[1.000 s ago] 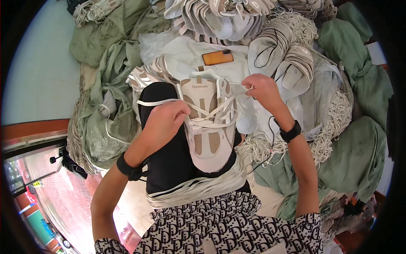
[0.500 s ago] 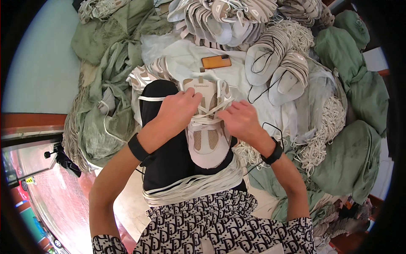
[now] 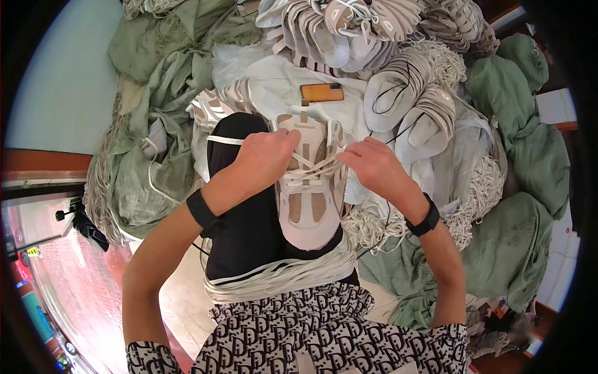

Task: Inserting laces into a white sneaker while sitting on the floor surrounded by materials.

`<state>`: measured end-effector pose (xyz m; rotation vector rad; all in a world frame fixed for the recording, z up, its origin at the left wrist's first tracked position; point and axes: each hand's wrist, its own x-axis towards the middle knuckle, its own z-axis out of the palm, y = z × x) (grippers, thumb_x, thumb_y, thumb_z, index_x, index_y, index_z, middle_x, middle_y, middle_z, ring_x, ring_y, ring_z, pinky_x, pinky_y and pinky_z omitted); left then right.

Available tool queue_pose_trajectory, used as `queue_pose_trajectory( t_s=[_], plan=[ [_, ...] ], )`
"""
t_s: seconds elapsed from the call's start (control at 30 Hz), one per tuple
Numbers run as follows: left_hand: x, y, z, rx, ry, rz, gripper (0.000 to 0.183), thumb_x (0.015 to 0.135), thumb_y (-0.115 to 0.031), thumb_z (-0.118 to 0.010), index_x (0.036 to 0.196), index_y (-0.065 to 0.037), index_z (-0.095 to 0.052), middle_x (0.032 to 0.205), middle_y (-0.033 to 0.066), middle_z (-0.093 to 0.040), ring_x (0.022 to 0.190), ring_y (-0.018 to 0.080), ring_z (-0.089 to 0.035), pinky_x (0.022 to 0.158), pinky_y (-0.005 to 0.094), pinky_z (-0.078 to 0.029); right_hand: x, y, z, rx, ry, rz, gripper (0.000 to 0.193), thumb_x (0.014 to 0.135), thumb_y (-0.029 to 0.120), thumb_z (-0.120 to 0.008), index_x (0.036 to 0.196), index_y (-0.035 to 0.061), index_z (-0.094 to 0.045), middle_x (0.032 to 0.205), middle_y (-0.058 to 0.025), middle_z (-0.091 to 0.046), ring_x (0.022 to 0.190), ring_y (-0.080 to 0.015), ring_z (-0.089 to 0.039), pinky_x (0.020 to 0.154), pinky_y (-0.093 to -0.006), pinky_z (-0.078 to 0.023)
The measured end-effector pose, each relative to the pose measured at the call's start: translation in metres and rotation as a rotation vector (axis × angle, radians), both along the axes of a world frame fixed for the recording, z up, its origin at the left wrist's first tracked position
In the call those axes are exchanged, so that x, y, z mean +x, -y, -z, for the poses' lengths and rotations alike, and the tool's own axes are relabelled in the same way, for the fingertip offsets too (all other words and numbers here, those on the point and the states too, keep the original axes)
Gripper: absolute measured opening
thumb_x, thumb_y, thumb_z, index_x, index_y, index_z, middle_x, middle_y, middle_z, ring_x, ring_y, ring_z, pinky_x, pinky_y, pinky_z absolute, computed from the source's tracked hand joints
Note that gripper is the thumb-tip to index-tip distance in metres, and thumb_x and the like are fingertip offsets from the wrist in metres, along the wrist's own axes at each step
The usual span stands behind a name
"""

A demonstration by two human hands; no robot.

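A beige and white shoe upper (image 3: 309,232) lies on my black-clad lap, toe toward me and tongue at the far end. A cream shoelace (image 3: 306,177) crosses its eyelet rows in the middle. My left hand (image 3: 269,156) is closed at the upper's left eyelet edge, which it mostly hides. Beside the right eyelet row, my right hand (image 3: 375,165) pinches the shoelace, drawn out toward it from the crossings. Across my lap lies a bundle of loose cream laces (image 3: 280,274).
Stacked shoe uppers (image 3: 349,34) are piled at the far side, with more stacks (image 3: 430,121) at right. An orange phone (image 3: 322,92) lies on white sheeting beyond the shoe. Tangled laces (image 3: 483,193) and green cloth sacks (image 3: 523,243) sit at right; green cloth (image 3: 174,106) lies at left.
My right hand has moved right and slightly away from the shoe, and the lace crossings look tighter. My left hand stays at the left eyelet edge.
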<state>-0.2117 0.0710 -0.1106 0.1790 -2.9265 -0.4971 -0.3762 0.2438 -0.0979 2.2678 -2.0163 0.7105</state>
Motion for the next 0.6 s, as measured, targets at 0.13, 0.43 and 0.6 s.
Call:
queue_pose_trajectory(
  t_s=[0.13, 0.43, 0.6],
  plan=[
    [-0.001, 0.000, -0.004, -0.021, -0.006, 0.019, 0.008, 0.072, -0.004, -0.055, 0.077, -0.003, -0.048, 0.070, 0.0116, -0.054, 0.062, 0.0303, -0.058, 0.053, 0.0377, -0.047, 0.002, -0.008, -0.003, -0.078, -0.243, -0.004, 0.013, 0.060, 0.005, -0.058, 0.073, 0.0077, -0.056, 0.062, -0.0023, -0.045, 0.062, -0.0160, -0.052, 0.057, -0.0291, -0.041],
    [0.001, 0.007, -0.007, -0.055, -0.033, 0.096, 0.006, 0.071, -0.003, -0.053, 0.073, -0.002, -0.048, 0.070, 0.0137, -0.052, 0.062, 0.0309, -0.057, 0.053, 0.0388, -0.047, 0.004, -0.002, -0.016, -0.326, -0.188, 0.148, 0.011, 0.055, 0.007, -0.062, 0.064, 0.0085, -0.056, 0.064, -0.0013, -0.050, 0.065, -0.0183, -0.052, 0.055, -0.0309, -0.037],
    [0.016, 0.028, -0.027, -0.139, 0.004, 0.109, 0.008, 0.072, 0.000, -0.050, 0.079, -0.002, -0.048, 0.071, 0.0148, -0.053, 0.069, 0.0320, -0.057, 0.059, 0.0408, -0.047, 0.020, 0.003, 0.009, -0.456, 0.111, 0.310, 0.017, 0.054, 0.003, -0.067, 0.069, 0.0070, -0.061, 0.072, -0.0027, -0.057, 0.070, -0.0200, -0.055, 0.060, -0.0311, -0.041]
  ],
)
